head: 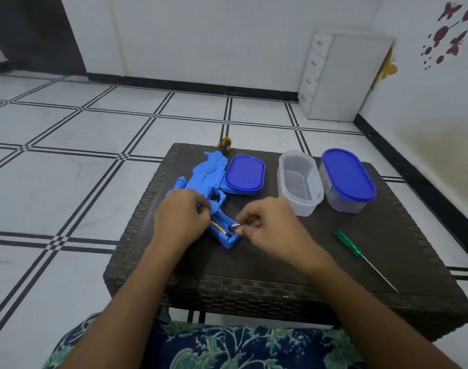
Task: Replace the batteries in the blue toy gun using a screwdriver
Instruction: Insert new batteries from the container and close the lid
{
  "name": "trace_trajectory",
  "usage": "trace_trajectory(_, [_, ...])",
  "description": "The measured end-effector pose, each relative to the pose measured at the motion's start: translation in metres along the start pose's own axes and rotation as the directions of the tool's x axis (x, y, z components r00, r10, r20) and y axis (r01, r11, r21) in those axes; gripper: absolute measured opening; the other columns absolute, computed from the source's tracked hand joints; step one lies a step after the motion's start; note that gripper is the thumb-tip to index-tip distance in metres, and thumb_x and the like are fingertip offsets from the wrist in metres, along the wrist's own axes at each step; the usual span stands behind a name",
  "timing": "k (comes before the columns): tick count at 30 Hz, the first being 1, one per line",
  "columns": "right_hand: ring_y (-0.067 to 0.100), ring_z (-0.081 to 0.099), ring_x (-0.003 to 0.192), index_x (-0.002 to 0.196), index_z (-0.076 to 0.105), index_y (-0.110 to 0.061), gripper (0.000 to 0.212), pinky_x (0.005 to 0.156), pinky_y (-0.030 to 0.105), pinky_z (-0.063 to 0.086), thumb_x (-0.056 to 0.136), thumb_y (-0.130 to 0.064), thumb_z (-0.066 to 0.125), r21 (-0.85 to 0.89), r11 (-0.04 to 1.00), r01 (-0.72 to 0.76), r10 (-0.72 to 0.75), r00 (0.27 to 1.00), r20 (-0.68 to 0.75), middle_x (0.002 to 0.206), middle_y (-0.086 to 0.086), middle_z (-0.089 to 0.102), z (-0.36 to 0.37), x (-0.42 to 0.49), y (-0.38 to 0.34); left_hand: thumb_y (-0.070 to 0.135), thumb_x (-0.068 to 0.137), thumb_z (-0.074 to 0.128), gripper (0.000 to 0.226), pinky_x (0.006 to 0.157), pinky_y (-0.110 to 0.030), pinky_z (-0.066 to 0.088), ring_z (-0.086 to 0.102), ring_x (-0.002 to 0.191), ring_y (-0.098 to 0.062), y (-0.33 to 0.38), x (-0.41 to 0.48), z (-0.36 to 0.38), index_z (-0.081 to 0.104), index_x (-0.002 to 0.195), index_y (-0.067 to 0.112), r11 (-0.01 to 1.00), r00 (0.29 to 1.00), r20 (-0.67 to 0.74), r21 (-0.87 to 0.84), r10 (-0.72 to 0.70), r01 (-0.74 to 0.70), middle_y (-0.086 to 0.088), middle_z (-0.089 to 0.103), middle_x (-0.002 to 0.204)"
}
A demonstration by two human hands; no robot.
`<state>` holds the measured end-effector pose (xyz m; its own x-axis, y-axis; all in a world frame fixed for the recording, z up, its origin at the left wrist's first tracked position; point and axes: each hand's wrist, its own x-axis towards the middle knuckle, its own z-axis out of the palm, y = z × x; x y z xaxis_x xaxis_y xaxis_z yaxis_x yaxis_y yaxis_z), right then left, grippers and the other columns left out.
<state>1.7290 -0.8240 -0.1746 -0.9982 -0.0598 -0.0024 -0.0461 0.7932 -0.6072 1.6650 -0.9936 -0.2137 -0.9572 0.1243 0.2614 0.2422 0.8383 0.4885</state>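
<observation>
Single head view, looking down, seemingly close above table [387, 262]

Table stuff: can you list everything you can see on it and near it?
toy gun: one, blue, left side of the table, grip compartment open
battery: one, dark, lying in the open grip
small metal-ended piece: one, silvery, in the right-hand fingers; cannot tell what it is
loose lid: one, blue, beside the gun
open container: one, clear, middle right
lidded container: one, clear with blue lid, far right
screwdriver: one, green handle, right edge
second tool: one, yellow-black handle, behind the gun
table: one, dark woven
drawer cabinet: one, white, corner
left hand: on the gun
right hand: at the grip
</observation>
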Motion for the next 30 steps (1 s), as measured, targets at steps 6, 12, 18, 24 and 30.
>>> trace_trajectory(6, [0.021,0.055,0.101,0.112,0.073,-0.011,0.027,0.078,0.028,0.043,0.094,-0.029,0.064,-0.324,0.943,0.080,-0.064,0.996,0.060,0.108,0.007,0.058,0.018,0.014,-0.006,0.020,0.078,0.053,0.026,0.077,-0.041,0.054,0.061,0.092,-0.021,-0.004,0.001,0.001,0.075,0.086,0.030,1.000,1.000,0.021,-0.022,-0.016,0.017,0.006,0.071,0.093])
trace_trajectory(12, [0.015,0.063,0.090,0.108,0.076,-0.016,0.020,0.074,0.025,0.048,0.089,-0.018,0.071,-0.172,0.983,-0.064,0.083,0.990,0.109,0.103,0.004,0.071,0.010,0.026,0.002,0.021,0.078,0.053,0.026,0.073,-0.034,0.051,0.061,0.090,-0.021,-0.005,0.001,0.004,0.075,0.088,0.032,0.999,0.999,0.018,-0.020,-0.026,0.026,0.005,0.069,0.095])
trace_trajectory(18, [0.014,0.067,0.079,0.073,0.073,-0.014,0.009,0.064,0.026,0.053,0.070,-0.011,0.081,-0.023,0.969,-0.246,0.244,0.968,-0.049,0.076,-0.002,0.070,0.022,0.039,0.000,0.023,0.076,0.054,0.025,0.066,-0.029,0.044,0.060,0.087,-0.022,-0.001,0.005,0.008,0.074,0.086,0.032,0.999,0.999,0.000,0.018,-0.046,0.046,0.003,0.069,0.092])
trace_trajectory(24, [0.014,0.066,0.075,0.072,0.076,-0.013,0.011,0.066,0.030,0.055,0.074,-0.020,0.084,-0.061,0.981,-0.182,0.178,0.982,-0.065,0.071,-0.002,0.069,0.021,0.039,-0.003,0.022,0.076,0.052,0.025,0.065,-0.032,0.050,0.061,0.083,-0.022,-0.001,0.003,0.008,0.075,0.083,0.031,0.999,0.999,-0.032,0.024,-0.043,0.044,0.004,0.069,0.087])
trace_trajectory(30, [0.006,0.057,0.061,0.078,0.074,-0.011,0.017,0.057,0.020,0.044,0.087,-0.025,0.073,-0.025,0.963,-0.267,0.255,0.942,-0.219,0.067,-0.003,0.066,-0.037,0.010,0.021,0.019,0.078,0.052,0.025,0.070,-0.041,0.053,0.060,0.090,-0.022,-0.005,0.002,0.007,0.074,0.082,0.030,1.000,1.000,-0.026,-0.014,-0.005,0.005,0.007,0.069,0.088])
